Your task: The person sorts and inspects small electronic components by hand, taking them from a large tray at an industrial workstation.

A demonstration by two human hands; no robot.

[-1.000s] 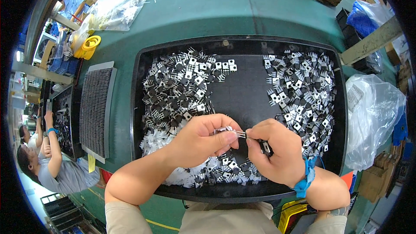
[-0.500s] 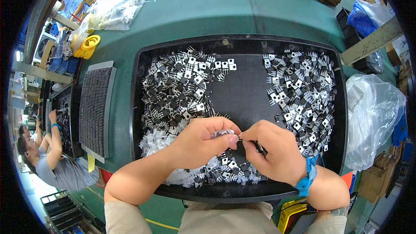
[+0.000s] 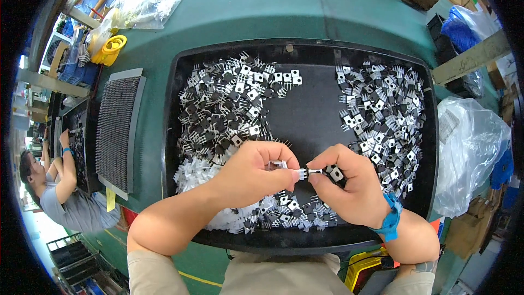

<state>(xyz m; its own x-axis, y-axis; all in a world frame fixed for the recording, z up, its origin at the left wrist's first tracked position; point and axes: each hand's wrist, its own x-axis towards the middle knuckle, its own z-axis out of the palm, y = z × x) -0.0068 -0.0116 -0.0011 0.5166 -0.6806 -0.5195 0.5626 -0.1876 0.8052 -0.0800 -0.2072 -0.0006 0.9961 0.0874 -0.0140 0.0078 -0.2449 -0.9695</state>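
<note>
Over the near middle of a black tray [image 3: 316,252], my two hands meet almost tip to tip. My left hand [image 3: 251,175] pinches a small white plastic sleeve [image 3: 302,175] between thumb and forefinger; another white piece [image 3: 277,163] shows inside its curled fingers. Close against the sleeve, my right hand [image 3: 352,186] grips a three-legged transistor [image 3: 315,171] with thumb and forefinger. A second transistor [image 3: 335,173] sits within the right palm. Whether sleeve and legs are joined cannot be made out. Beneath my left forearm lies a heap of white sleeves [image 3: 194,177].
Loose transistors pile up at the tray's left [image 3: 218,104] and right [image 3: 385,114]. Left of the tray lies a rack [image 3: 119,131] packed with dark rows. A clear plastic bag [image 3: 469,153] rests at the right. A co-worker [image 3: 71,191] sits at far left.
My hands have drawn slightly apart, so the white sleeve and the transistor now show between the fingertips. My right fingers have opened out a little, exposing the second transistor.
</note>
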